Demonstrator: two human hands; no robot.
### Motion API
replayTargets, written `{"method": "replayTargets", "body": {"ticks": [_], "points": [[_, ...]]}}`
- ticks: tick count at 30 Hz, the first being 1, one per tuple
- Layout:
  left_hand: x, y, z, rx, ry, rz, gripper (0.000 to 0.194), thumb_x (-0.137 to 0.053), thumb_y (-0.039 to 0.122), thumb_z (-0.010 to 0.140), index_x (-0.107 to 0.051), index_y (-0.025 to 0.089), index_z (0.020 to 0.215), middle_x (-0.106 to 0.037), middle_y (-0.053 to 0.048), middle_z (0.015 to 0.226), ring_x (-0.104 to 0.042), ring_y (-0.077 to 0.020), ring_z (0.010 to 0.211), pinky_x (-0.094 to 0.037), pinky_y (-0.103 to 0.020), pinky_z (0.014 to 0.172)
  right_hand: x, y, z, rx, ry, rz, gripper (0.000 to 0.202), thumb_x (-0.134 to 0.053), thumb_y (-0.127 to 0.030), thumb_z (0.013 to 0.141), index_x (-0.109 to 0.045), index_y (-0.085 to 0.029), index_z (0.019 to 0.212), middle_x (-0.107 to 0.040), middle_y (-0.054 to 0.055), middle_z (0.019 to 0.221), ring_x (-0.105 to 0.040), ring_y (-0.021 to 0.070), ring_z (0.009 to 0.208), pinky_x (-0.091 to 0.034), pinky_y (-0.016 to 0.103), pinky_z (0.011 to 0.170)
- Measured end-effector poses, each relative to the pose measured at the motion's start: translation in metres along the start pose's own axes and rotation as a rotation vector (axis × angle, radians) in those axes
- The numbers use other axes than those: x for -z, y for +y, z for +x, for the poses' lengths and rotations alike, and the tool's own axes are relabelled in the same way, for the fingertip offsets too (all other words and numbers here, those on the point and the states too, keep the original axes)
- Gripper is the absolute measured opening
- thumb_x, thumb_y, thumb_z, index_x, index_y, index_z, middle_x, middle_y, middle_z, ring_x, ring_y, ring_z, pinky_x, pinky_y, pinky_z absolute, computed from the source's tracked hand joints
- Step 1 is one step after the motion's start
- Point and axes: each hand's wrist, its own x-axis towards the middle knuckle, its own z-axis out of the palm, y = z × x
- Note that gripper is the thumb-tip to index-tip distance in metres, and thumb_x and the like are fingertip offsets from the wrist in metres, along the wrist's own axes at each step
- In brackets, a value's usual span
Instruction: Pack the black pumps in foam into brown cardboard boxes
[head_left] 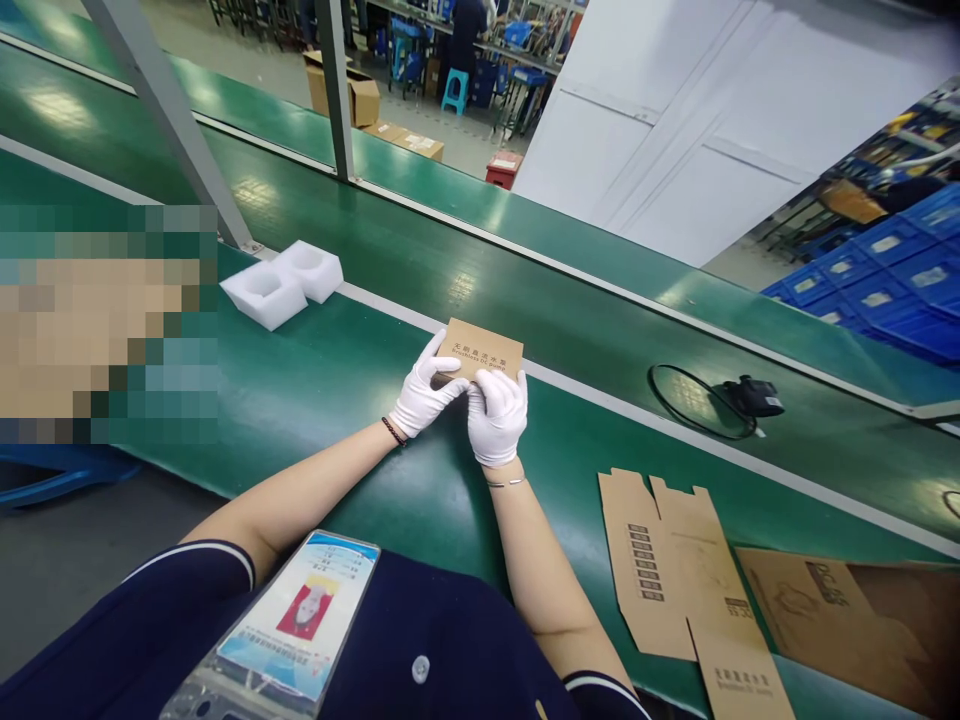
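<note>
A small brown cardboard box [484, 347] with "Brushless DC Pump" printed on it is held between my two white-gloved hands above the green table. My left hand [426, 392] grips its left side, thumb along the near edge. Wrapped round the right side and near edge is my right hand [498, 415], fingers curled. To the left lie white foam pieces [281, 283] with round hollows. Flattened printed cardboard [675, 570] rests at the lower right. A black pump [754, 396] with a looped cable sits on the belt to the right.
A green conveyor belt [405, 245] runs diagonally beyond the white strip. Grey metal posts [336, 90] stand at its far left. More brown cardboard [855, 620] lies at the lower right. A blurred, pixelated area covers the left edge. Blue crates [885, 270] are stacked beyond the belt.
</note>
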Motion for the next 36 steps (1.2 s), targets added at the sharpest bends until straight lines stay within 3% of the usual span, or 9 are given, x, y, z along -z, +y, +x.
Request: {"method": "replayTargets", "body": {"ticks": [6, 8, 14, 17, 21, 24, 26, 32, 36], "points": [[0.003, -0.023, -0.001, 0.088, -0.117, 0.164, 0.069, -0.047, 0.058, 0.095, -0.037, 0.014, 0.148, -0.034, -0.018, 0.157, -0.04, -0.026, 0.143, -0.035, -0.042, 0.119, -0.022, 0.038, 0.019, 0.047, -0.367, -0.292, 0.05, -0.063, -0.054, 0.092, -0.059, -0.029, 0.135, -0.054, 0.011, 0.137, -0.044, 0.0317, 0.126, -0.022, 0.059, 0.114], [0.006, -0.033, -0.001, 0.172, -0.247, 0.253, 0.076, -0.047, 0.058, 0.094, -0.032, 0.012, 0.153, -0.044, -0.019, 0.151, -0.048, -0.0271, 0.137, -0.038, -0.044, 0.117, -0.038, 0.066, 0.043, -0.067, -0.519, -0.378, 0.056, -0.062, -0.045, 0.094, -0.048, -0.027, 0.146, -0.045, 0.012, 0.147, -0.034, 0.0343, 0.135, -0.018, 0.061, 0.115], [0.014, -0.041, 0.005, 0.079, -0.422, 0.468, 0.057, -0.046, 0.055, 0.092, -0.064, 0.014, 0.129, -0.062, -0.011, 0.134, -0.058, -0.0261, 0.126, -0.041, -0.042, 0.116, -0.067, 0.131, 0.108, -0.467, -0.776, -0.572, 0.066, -0.045, -0.015, 0.094, -0.025, -0.015, 0.157, -0.016, 0.018, 0.162, -0.011, 0.0372, 0.148, -0.013, 0.063, 0.115], [0.017, -0.041, 0.007, 0.07, -0.463, 0.499, 0.057, -0.045, 0.054, 0.093, -0.065, 0.014, 0.128, -0.064, -0.01, 0.133, -0.059, -0.0259, 0.124, -0.042, -0.041, 0.114, -0.028, 0.13, 0.092, -0.532, -0.779, -0.558, 0.068, -0.054, -0.034, 0.094, -0.029, -0.017, 0.155, -0.02, 0.017, 0.161, -0.013, 0.0392, 0.145, -0.018, 0.064, 0.112], [0.015, -0.042, 0.008, 0.026, -0.523, 0.526, 0.055, -0.044, 0.052, 0.092, -0.066, 0.014, 0.126, -0.065, -0.01, 0.131, -0.059, -0.0261, 0.123, -0.042, -0.04, 0.114, 0.08, 0.122, 0.024, -0.762, -0.988, -0.49, 0.082, -0.068, -0.053, 0.083, -0.035, -0.022, 0.15, -0.035, 0.018, 0.152, -0.023, 0.037, 0.141, -0.025, 0.054, 0.11], [0.01, -0.041, 0.009, 0.002, -0.55, 0.549, 0.055, -0.043, 0.05, 0.092, -0.066, 0.013, 0.125, -0.065, -0.011, 0.131, -0.059, -0.0261, 0.123, -0.042, -0.039, 0.113, 0.155, 0.123, -0.024, -1.057, -1.05, -0.509, 0.097, -0.081, -0.049, 0.07, -0.035, -0.013, 0.148, -0.044, 0.025, 0.141, -0.036, 0.0343, 0.135, -0.036, 0.043, 0.1], [0.007, -0.04, 0.01, -0.008, -0.568, 0.568, 0.056, -0.042, 0.049, 0.092, -0.067, 0.012, 0.125, -0.065, -0.011, 0.13, -0.059, -0.0262, 0.123, -0.042, -0.039, 0.113, 0.182, 0.121, -0.043, -1.105, -1.018, -0.515, 0.089, -0.077, -0.047, 0.076, -0.035, -0.013, 0.146, -0.05, 0.024, 0.135, -0.044, 0.0319, 0.129, -0.04, 0.039, 0.095], [0.009, -0.032, 0.007, 0.049, -0.63, 0.588, 0.062, -0.039, 0.055, 0.089, -0.066, 0.011, 0.124, -0.063, -0.014, 0.132, -0.057, -0.029, 0.125, -0.04, -0.044, 0.115, 0.168, 0.102, -0.051, -1.085, -0.828, -0.463, 0.036, -0.064, -0.02, 0.077, -0.058, -0.02, 0.113, -0.064, 0.014, 0.107, -0.058, 0.032, 0.107, -0.042, 0.044, 0.093], [0.005, -0.014, -0.004, 0.168, -0.663, 0.484, 0.064, -0.045, 0.06, 0.087, -0.06, 0.015, 0.131, -0.058, -0.014, 0.139, -0.053, -0.032, 0.131, -0.037, -0.048, 0.117, 0.142, 0.068, -0.025, -0.985, -0.713, -0.293, 0.029, -0.073, -0.027, 0.067, -0.06, -0.025, 0.092, -0.064, 0.01, 0.093, -0.06, 0.0364, 0.097, -0.046, 0.052, 0.087]]}}
